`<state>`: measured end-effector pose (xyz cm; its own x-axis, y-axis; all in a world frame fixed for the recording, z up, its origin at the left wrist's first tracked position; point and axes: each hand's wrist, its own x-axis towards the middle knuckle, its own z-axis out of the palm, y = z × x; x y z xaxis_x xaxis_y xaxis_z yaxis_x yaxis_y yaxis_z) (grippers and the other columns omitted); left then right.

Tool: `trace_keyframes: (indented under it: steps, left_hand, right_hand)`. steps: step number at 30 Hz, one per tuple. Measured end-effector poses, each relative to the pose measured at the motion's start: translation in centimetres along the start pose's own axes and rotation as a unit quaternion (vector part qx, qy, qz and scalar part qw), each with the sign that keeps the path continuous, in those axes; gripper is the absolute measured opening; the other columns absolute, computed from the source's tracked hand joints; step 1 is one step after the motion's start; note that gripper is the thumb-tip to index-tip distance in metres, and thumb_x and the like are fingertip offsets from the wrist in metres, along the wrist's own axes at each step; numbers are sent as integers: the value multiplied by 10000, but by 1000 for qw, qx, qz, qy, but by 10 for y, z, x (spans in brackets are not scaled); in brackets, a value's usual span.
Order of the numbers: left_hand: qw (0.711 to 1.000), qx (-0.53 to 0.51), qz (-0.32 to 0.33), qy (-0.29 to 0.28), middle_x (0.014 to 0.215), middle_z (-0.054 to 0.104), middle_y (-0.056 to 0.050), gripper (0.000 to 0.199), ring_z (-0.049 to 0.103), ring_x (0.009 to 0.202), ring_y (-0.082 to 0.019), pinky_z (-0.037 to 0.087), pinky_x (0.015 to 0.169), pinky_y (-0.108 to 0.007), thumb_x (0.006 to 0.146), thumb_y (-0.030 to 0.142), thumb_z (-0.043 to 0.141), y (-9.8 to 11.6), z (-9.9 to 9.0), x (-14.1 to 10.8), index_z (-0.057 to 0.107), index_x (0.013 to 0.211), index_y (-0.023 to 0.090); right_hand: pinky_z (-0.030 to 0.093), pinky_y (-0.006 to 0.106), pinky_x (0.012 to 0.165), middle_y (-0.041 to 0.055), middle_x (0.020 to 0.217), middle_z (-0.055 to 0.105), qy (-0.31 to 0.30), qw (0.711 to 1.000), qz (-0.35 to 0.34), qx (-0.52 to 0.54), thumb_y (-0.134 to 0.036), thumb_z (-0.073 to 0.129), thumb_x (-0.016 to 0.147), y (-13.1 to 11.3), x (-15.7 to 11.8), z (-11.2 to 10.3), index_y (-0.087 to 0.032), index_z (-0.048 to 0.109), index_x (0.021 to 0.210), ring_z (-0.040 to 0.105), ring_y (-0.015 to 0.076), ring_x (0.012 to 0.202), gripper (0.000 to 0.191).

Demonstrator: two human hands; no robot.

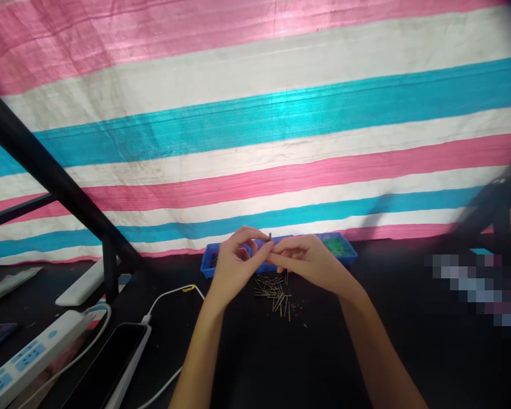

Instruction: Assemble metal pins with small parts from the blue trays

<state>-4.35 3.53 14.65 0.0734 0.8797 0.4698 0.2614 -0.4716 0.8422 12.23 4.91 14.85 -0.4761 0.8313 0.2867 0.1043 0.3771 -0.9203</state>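
My left hand (238, 264) and my right hand (309, 261) meet fingertip to fingertip above the black table. A small thin dark piece (269, 236) sticks up from the pinch of my left hand. My right fingers are pressed together against the left fingertips; what they hold is too small to make out. Beneath the hands lies a loose pile of thin metal pins (275, 288). Behind them stand blue trays, the left one (206, 264) with dark bits and the right one (350, 257) with green pieces, partly hidden by the hands.
A phone (114, 363) with a white cable lies at the left front, beside a white power strip (34, 355). Black metal bars (63, 184) rise at the left. A striped sheet (255, 130) hangs behind the black table (281, 363).
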Motion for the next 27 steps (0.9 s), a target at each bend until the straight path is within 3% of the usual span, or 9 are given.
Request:
trace_keyframes:
  steps: [2, 7, 10, 13, 18, 27]
  left_hand:
    - [1000, 13, -3, 1, 875, 585, -18, 126, 507, 665, -94, 402, 501, -185, 762, 314, 604, -1, -3, 1, 616, 800, 194]
    - [985, 147, -58, -72, 788, 645, -12, 187, 534, 621, -114, 381, 496, -203, 768, 372, 577, -22, -14, 8, 633, 811, 198]
    - [945, 302, -120, -25, 772, 675, -6, 222, 581, 659, -156, 404, 565, -241, 747, 415, 575, -51, -21, 14, 647, 782, 207]
    - [893, 416, -169, 31, 805, 692, 2, 220, 609, 801, -206, 393, 608, -257, 734, 432, 575, -80, -28, 19, 663, 788, 237]
    - [881, 421, -210, 60, 800, 698, 15, 242, 620, 805, -211, 379, 593, -260, 750, 462, 540, -103, -31, 22, 665, 842, 276]
    - [881, 419, -217, 48, 824, 704, 6, 253, 622, 845, -209, 396, 613, -251, 754, 450, 534, -121, -26, 22, 672, 884, 282]
  right_hand:
    - [464, 221, 509, -5, 612, 646, 36, 999, -2, -13, -318, 650, 746, 1, 0, -4, -198, 706, 763, 599, 117, 544, 133]
    - [509, 277, 581, 17, 663, 672, 133, 991, -1, -7, -339, 664, 729, 10, 4, -11, -194, 709, 764, 626, 150, 602, 156]
    - [531, 318, 665, 37, 741, 688, 183, 979, 12, 91, -360, 664, 729, 10, 7, -10, -201, 709, 788, 637, 167, 682, 175]
    - [535, 299, 700, 37, 762, 679, 179, 951, 23, 250, -394, 639, 755, 4, 7, -9, -209, 695, 759, 627, 147, 690, 194]
    - [541, 266, 676, 17, 707, 640, 144, 899, 46, 410, -361, 656, 729, -9, 5, -7, -210, 638, 662, 606, 136, 668, 166]
    - [525, 363, 843, 52, 938, 690, 110, 930, 39, 348, -375, 601, 771, -19, -7, -2, -216, 695, 854, 632, 206, 920, 203]
